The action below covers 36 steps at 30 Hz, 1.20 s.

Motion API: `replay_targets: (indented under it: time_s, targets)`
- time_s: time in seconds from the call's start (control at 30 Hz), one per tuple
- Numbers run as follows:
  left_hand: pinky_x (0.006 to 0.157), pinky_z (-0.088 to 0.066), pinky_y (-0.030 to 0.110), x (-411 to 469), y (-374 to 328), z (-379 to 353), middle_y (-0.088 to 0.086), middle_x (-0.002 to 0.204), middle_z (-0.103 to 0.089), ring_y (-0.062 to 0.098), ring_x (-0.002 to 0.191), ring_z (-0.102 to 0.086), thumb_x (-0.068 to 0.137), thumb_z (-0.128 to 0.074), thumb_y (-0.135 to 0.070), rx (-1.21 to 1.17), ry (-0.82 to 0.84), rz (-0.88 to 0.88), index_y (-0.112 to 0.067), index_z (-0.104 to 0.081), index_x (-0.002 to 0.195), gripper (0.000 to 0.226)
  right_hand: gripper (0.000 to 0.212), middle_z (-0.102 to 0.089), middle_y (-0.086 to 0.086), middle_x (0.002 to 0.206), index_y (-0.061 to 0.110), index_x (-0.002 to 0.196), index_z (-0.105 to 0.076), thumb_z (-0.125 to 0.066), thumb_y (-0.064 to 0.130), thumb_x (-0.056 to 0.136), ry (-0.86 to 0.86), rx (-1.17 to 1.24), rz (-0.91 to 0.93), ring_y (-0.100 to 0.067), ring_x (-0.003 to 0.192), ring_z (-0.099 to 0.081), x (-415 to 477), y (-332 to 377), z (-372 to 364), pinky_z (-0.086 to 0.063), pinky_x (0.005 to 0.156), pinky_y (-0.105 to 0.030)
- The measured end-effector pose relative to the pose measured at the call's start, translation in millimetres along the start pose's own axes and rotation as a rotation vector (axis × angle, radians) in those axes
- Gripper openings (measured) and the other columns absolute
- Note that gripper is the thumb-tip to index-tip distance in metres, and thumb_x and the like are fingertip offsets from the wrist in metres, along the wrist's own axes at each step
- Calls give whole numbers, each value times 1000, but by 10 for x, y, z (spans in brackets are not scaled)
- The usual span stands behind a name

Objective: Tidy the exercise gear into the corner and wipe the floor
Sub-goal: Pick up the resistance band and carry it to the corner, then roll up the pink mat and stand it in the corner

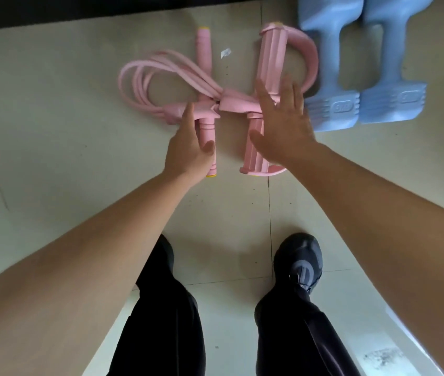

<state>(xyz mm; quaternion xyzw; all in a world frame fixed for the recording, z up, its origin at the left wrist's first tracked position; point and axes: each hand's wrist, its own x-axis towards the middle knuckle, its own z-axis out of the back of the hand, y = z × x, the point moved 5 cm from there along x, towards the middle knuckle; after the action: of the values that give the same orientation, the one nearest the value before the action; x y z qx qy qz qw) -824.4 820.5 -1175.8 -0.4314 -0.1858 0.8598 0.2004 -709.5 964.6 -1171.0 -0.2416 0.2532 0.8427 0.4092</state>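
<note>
L hand [191,147] & R hand [283,126] are hovering wide open, holding nothing, over the pink pedal puller [272,55] lying just left of the blue dumbbells [332,77], where grabbing one end only is prob. risking its tubes [139,85] dragging & snagging.

Pink resistance band [161,85]; pale blue dumbbells [364,77]; black shoe [299,259].

Both arms reach down over a pink pedal resistance band [231,101] on the tiled floor [52,104]. The left hand [188,147] is spread over its thin handle [203,50], and the right hand [283,126] over the ribbed foot pedals [272,55]. 2 blue dumbbells [332,77] lie side by side, just right of it.
</note>
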Motion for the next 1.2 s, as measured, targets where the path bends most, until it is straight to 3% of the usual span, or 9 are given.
replay_targets:
  time_s: [0.1, 0.2, 0.3, 0.5, 0.67, 0.8, 1.0, 1.2]
  targets:
    - [113, -33, 42, -292, -253, 447, 14, 155, -36, 30, 143, -34, 100, -50, -24, 124, -165, -170, -9, -22, 155, 64, 74, 4, -16, 168, 27, 161, -11, -51, 35, 100, -192, 74, 14, -36, 155, 2, -265, 133, 455, -18, 120, -56]
    - [122, -20, 42, -719, -655, 1057, 19, 160, -25, 35, 148, -22, 103, -39, -34, 204, -414, -342, -5, -27, 153, 59, 63, -11, -17, 167, 21, 159, -27, -43, 40, 101, -472, 119, 68, -35, 154, -12, -653, 353, 1130, -24, 119, -52]
    - [122, -13, 39, -1217, -1147, 1767, 23, 161, -17, 37, 150, -16, 106, -36, -36, 249, -557, -437, -4, -26, 154, 59, 61, -18, -22, 164, 15, 157, -33, -42, 44, 103, -658, 136, 165, -37, 152, -20, -1128, 640, 1865, -24, 120, -48]
    - [122, -15, 47, -2477, -2388, 3577, 30, 158, -17, 42, 149, -14, 106, -37, -35, 304, -798, -575, -1, -28, 152, 58, 67, -11, -23, 166, 13, 159, -23, -39, 48, 104, -745, 104, 350, -37, 154, -14, -2291, 1502, 3666, -21, 121, -54]
    - [121, -16, 50, -4164, -3471, 5206, 29, 160, -15, 40, 150, -12, 105, -37, -36, 240, -971, -614, -2, -28, 153, 60, 67, -15, -29, 163, 6, 156, -28, -52, 39, 103, -994, 115, 493, -40, 153, -16, -3632, 2349, 5536, -21, 121, -56]
    - [118, -20, 55, -5561, -3901, 6141, 29, 159, -16, 41, 150, -12, 104, -37, -36, 283, -1128, -657, -3, -27, 153, 59, 66, -19, -32, 160, 2, 154, -31, -52, 37, 103, -1145, 136, 645, -42, 152, -18, -4685, 2922, 6665, -23, 120, -57]
    - [116, -23, 57, -7250, -3688, 6535, 26, 160, -16, 39, 150, -13, 105, -35, -39, 360, -1420, -485, -5, -26, 153, 60, 65, -19, -29, 162, 4, 155, -31, -50, 39, 104, -1160, 134, 1008, -41, 152, -18, -5780, 3692, 7282, -22, 120, -56]
    - [116, -20, 61, -8442, -2791, 6000, 22, 162, -16, 39, 150, -13, 105, -29, -46, 447, -1528, -21, -10, -29, 154, 61, 67, -10, -25, 165, 9, 158, -26, -48, 41, 104, -955, 127, 1397, -38, 154, -15, -6558, 4379, 6796, -23, 119, -56]
